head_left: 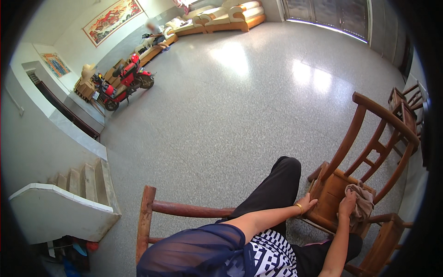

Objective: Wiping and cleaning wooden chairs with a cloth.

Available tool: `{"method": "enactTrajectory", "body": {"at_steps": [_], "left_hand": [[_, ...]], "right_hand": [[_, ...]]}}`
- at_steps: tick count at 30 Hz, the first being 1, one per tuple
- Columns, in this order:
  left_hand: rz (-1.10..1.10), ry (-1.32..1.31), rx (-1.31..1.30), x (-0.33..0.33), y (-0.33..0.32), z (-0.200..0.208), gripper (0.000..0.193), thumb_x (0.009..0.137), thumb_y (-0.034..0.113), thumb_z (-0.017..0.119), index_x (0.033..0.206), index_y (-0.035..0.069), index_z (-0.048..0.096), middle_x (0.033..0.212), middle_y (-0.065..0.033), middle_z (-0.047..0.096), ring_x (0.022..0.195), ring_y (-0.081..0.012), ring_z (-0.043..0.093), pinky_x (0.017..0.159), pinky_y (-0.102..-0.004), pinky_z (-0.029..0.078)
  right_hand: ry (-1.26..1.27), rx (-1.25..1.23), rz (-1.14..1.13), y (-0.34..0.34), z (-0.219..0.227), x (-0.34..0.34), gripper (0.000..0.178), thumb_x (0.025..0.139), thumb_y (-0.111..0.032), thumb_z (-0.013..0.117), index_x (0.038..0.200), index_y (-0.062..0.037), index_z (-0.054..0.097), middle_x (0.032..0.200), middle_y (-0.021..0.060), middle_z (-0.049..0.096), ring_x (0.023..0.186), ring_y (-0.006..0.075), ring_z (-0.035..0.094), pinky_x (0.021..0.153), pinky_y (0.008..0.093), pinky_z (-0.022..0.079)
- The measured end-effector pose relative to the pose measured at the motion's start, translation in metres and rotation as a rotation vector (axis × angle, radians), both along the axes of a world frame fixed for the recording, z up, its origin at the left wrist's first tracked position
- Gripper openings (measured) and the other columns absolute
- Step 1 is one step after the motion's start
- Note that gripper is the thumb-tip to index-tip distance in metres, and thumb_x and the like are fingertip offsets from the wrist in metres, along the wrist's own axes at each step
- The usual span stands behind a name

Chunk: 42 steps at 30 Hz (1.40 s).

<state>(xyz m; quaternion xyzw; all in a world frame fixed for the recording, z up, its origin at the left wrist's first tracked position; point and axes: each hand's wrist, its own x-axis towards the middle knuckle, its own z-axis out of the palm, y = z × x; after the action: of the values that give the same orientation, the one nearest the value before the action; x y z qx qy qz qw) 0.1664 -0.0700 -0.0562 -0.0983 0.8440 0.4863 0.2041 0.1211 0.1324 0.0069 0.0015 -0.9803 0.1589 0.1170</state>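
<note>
A brown wooden chair [328,196] with an open-slatted, curved backrest stands in front of me, toward the lower right. My left hand [306,203], a gold-coloured bangle on its wrist, grips the left edge of the seat. Bunched in my right hand [347,203] is a greyish-brown cloth [362,201], which lies against the right part of the seat near the foot of the backrest. The cloth hides part of the seat's surface under it.
More wooden chairs [406,115] line the right wall; another wooden seat [380,244] is close by my right arm. A wooden frame rail [184,209] lies at my left. Farther off are a red scooter [123,83], stairs [87,182], sofas [224,18] and a seated person [158,34].
</note>
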Motion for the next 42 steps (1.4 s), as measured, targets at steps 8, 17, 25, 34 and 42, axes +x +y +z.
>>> {"method": "enactTrajectory", "body": {"at_steps": [8,17,25,34,42], "left_hand": [[-0.019,0.01,0.021,0.0,0.0,-0.002,0.057,0.083,0.05,0.046,0.11,0.001,0.038,0.102,-0.0312,0.054,0.098,-0.0436,0.052,0.082,-0.0455,0.041],[-0.022,-0.004,0.014,0.0,0.003,0.005,0.058,0.083,0.051,0.045,0.112,0.002,0.037,0.103,-0.0312,0.054,0.098,-0.0436,0.052,0.082,-0.0461,0.041],[-0.013,-0.007,0.002,0.0,0.001,0.002,0.055,0.083,0.05,0.047,0.107,0.002,0.037,0.1,-0.0306,0.055,0.097,-0.0438,0.052,0.081,-0.0459,0.042],[0.003,0.022,0.027,0.0,0.001,0.0,0.057,0.082,0.051,0.048,0.108,0.001,0.037,0.099,-0.0305,0.055,0.095,-0.0436,0.053,0.08,-0.0457,0.042],[0.003,0.01,0.004,0.001,-0.002,0.005,0.056,0.082,0.051,0.048,0.106,0.001,0.038,0.098,-0.0308,0.056,0.094,-0.0437,0.053,0.08,-0.0457,0.042]], "right_hand": [[-0.073,0.107,0.02,0.008,-0.021,-0.004,0.029,0.074,0.006,0.048,0.102,-0.0023,0.053,0.091,0.0163,0.048,0.09,0.0338,0.049,0.077,0.0409,0.041],[0.037,-0.027,0.078,0.034,-0.033,-0.01,0.038,0.076,0.005,0.047,0.113,-0.0032,0.05,0.099,0.0175,0.049,0.095,0.0347,0.048,0.081,0.0396,0.04],[-0.222,0.241,-0.137,0.008,-0.019,-0.008,0.06,0.073,-0.018,0.058,0.13,-0.0136,0.037,0.123,0.0143,0.041,0.114,0.0318,0.038,0.094,0.0466,0.031],[-0.21,-0.036,0.035,-0.026,-0.023,0.004,0.059,0.063,-0.009,0.053,0.122,-0.0131,0.049,0.117,0.0155,0.038,0.103,0.0368,0.04,0.086,0.0451,0.036],[-0.313,-0.601,0.438,-0.05,0.011,0.011,0.041,0.069,0.011,0.043,0.104,-0.0024,0.06,0.095,0.0126,0.052,0.096,0.0314,0.048,0.085,0.0332,0.039]]}}
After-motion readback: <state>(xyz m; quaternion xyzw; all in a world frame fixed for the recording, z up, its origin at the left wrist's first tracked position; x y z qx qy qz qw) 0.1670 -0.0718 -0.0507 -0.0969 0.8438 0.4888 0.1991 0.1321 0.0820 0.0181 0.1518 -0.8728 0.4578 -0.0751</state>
